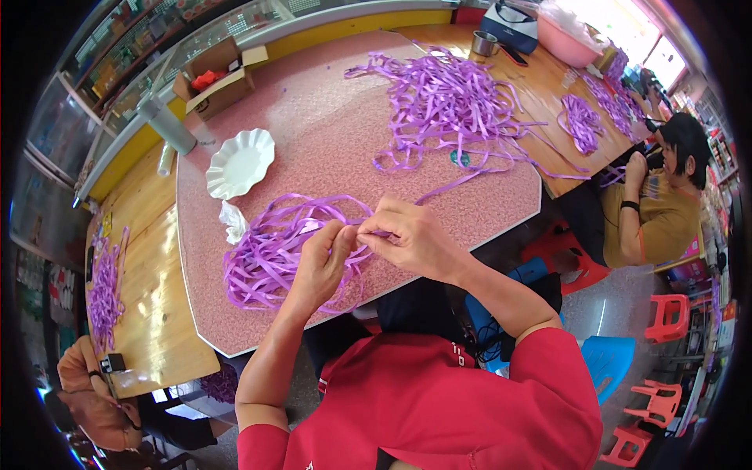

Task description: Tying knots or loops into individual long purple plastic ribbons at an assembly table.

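Where left hand (323, 260) meets right hand (411, 239), ribbon (382, 233) half-hides

It looks like a small shop: glass cases (69, 117) stand beyond the far left edge of the surface (313, 149), stocked shelves (722, 166) past its right corner, with plastic stools (667, 318) between.

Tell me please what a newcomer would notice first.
Probably the near heap of purple ribbon by the left hand, and the far heap at upper right, across the edge of the pink table. Then the red shirt at the bottom and the white scalloped dish beyond the near heap.
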`<state>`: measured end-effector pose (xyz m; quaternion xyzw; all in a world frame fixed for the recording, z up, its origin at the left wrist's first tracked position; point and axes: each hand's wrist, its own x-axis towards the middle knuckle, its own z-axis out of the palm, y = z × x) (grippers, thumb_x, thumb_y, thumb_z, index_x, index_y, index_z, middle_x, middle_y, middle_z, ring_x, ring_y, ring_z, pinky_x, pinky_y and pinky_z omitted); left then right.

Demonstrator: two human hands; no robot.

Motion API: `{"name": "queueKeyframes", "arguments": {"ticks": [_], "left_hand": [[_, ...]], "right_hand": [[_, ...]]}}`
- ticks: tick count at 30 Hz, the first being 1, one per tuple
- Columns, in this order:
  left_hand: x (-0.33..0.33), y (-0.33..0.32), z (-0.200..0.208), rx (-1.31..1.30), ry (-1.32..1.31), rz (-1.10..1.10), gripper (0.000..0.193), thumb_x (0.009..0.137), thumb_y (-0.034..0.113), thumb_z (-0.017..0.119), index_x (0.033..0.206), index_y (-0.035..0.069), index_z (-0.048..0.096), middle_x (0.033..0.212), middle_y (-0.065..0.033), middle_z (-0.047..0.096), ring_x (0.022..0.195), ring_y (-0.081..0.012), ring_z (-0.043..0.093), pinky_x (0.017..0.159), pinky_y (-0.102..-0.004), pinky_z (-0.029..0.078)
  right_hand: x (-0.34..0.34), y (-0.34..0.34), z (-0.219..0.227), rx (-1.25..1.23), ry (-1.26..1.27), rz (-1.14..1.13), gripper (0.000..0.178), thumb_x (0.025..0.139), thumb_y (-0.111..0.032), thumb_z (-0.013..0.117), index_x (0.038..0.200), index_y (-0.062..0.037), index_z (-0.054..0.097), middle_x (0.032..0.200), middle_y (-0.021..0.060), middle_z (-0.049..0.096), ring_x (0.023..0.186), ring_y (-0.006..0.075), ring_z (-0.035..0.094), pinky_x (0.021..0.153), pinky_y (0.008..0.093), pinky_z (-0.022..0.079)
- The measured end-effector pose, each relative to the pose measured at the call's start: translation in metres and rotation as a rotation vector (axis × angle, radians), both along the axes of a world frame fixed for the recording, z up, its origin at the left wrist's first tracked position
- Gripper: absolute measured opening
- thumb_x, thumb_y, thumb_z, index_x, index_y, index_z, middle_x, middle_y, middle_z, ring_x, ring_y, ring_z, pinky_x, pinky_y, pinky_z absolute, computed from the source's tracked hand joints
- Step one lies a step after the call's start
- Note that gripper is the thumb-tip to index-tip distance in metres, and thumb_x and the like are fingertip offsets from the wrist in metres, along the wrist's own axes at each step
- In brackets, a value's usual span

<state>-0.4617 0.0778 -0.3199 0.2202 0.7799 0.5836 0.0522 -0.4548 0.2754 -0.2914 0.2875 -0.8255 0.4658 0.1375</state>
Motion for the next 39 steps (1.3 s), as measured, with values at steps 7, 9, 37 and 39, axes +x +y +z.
{"name": "queueKeyframes", "arguments": {"ticks": [7,9,37,39], "left_hand": [[0.005,-0.007,0.001,0.136,-0.099,-0.102,0.018,0.104,0.021,0.052,0.103,0.002,0.053,0.092,-0.0002,0.055,0.087,-0.0087,0.049,0.078,-0.024,0.042],[0.008,-0.011,0.003,0.2,-0.248,-0.149,0.016,0.103,0.02,0.054,0.104,0.004,0.052,0.095,0.0002,0.055,0.09,-0.0086,0.05,0.08,-0.024,0.042],[0.011,0.003,0.001,-0.275,0.884,0.199,0.02,0.079,0.003,0.071,0.095,0.005,0.058,0.102,-0.0099,0.059,0.095,-0.0283,0.056,0.083,-0.0396,0.042],[0.014,0.006,-0.004,-0.203,0.813,0.278,0.02,0.082,0.004,0.071,0.096,0.005,0.057,0.102,-0.0116,0.057,0.093,-0.0284,0.055,0.083,-0.0387,0.042]], "right_hand": [[0.002,0.01,-0.002,-0.063,-0.147,0.032,0.012,0.084,-0.013,0.074,0.091,-0.0035,0.072,0.08,0.0083,0.06,0.072,0.0198,0.061,0.062,0.0319,0.048],[0.001,0.012,-0.002,-0.075,-0.224,0.068,0.013,0.085,-0.014,0.074,0.091,-0.003,0.072,0.08,0.0073,0.06,0.073,0.0171,0.062,0.063,0.0298,0.048],[0.008,-0.022,-0.026,-0.812,-0.891,0.104,0.017,0.093,-0.023,0.07,0.09,-0.0062,0.071,0.066,-0.0076,0.054,0.053,0.0005,0.04,0.046,0.0195,0.029],[0.011,-0.029,-0.025,-0.807,-0.8,0.054,0.014,0.094,-0.02,0.069,0.091,-0.0062,0.07,0.066,-0.008,0.053,0.054,0.0004,0.039,0.046,0.0191,0.029]]}}
